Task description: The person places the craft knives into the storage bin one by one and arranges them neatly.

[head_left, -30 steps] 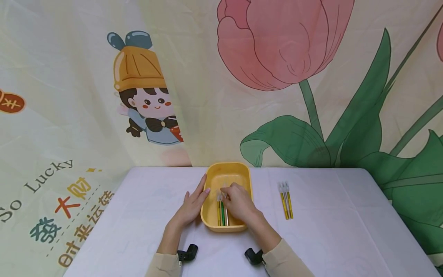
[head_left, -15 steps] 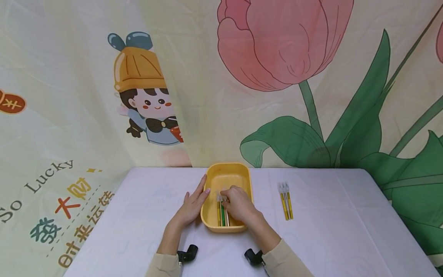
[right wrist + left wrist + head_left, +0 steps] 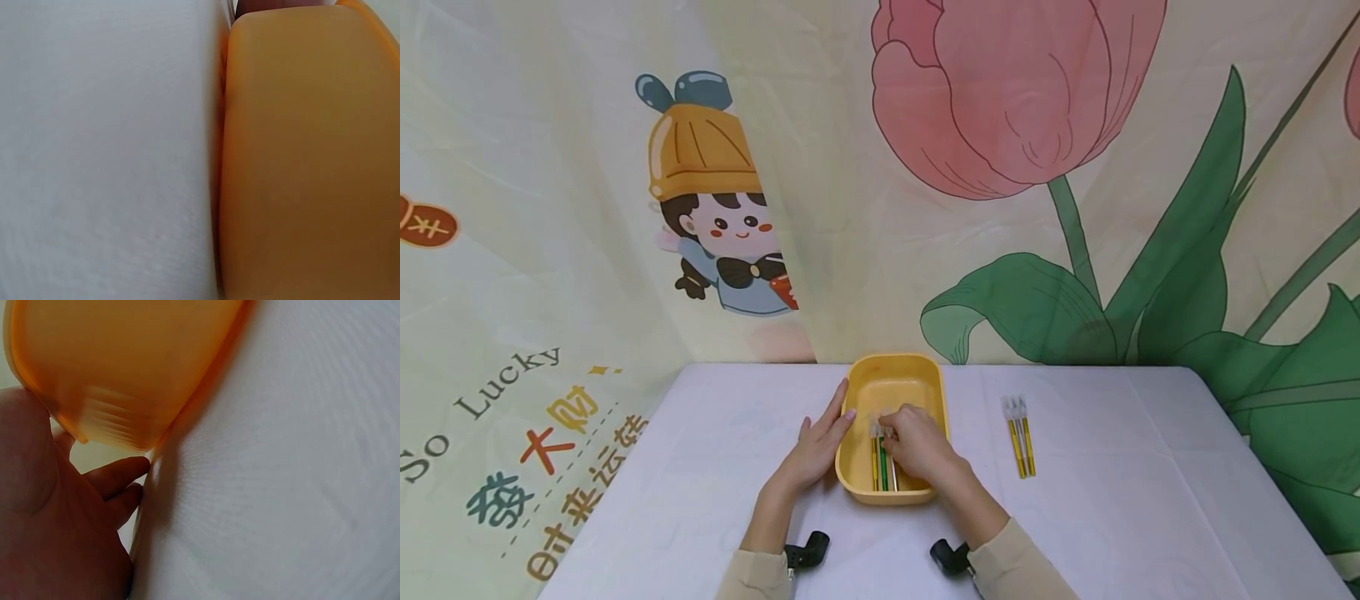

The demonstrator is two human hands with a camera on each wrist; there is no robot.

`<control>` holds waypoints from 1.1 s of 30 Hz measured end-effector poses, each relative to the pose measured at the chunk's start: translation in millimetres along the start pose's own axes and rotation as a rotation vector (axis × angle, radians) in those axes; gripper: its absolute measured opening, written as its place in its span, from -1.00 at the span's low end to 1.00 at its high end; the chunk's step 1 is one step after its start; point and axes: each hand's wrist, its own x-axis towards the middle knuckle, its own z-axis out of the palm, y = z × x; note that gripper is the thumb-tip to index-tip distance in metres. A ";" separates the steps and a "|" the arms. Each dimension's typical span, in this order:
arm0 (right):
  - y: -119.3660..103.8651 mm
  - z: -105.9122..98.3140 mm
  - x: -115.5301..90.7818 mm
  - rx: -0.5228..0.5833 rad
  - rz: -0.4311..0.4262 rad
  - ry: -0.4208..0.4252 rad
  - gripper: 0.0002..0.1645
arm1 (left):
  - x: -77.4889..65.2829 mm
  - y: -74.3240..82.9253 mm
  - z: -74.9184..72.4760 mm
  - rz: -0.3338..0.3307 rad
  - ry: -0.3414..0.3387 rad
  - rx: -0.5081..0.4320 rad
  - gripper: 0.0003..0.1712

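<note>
A yellow plastic tray (image 3: pixel 898 496) stands on the table, holding several slim pen-like sticks (image 3: pixel 883 467) with clear tops, in yellow, green and white. My left hand (image 3: pixel 814 446) grips the tray's left side, thumb over the rim and fingers along the outside wall. In the left wrist view that hand (image 3: pixel 62 506) is beside the tray wall (image 3: pixel 137 369). My right hand (image 3: pixel 917 437) reaches inside the tray, its curled fingers pinching the top of the white stick. In the right wrist view the tray's outer wall (image 3: pixel 306 156) hides the fingertips' work.
To the right of the tray, several yellow sticks with clear tops (image 3: pixel 1019 437) lie side by side on the white tablecloth (image 3: pixel 1120 500). A printed fabric backdrop (image 3: pixel 850 250) hangs behind the table's far edge. Black wrist cameras (image 3: pixel 808 548) sit at both cuffs.
The right hand's fingers have shifted down slightly over the sticks. The left hand and the tray look the same.
</note>
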 end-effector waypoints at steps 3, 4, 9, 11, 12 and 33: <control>0.0 0.4 0.2 0.005 0.009 -0.010 -0.57 | -0.1 -0.4 0.2 -0.002 -0.001 0.000 -0.22; 0.1 0.6 0.3 0.006 0.012 -0.013 -0.57 | -0.4 -0.2 0.1 -0.003 -0.002 -0.002 -0.22; 1.3 1.4 0.7 -0.022 -0.003 -0.021 -0.55 | 0.0 -0.5 0.5 -0.005 -0.003 -0.006 -0.24; 1.9 1.7 0.7 -0.037 -0.018 -0.025 -0.55 | 0.1 -0.7 0.6 -0.004 -0.001 -0.005 -0.26; 2.3 2.0 0.8 -0.044 -0.026 -0.027 -0.55 | 0.2 -0.8 0.7 -0.003 0.001 -0.004 -0.27; 1.2 2.0 0.3 -0.012 0.003 -0.036 -0.54 | 0.2 0.8 1.0 -0.009 0.007 -0.006 -0.30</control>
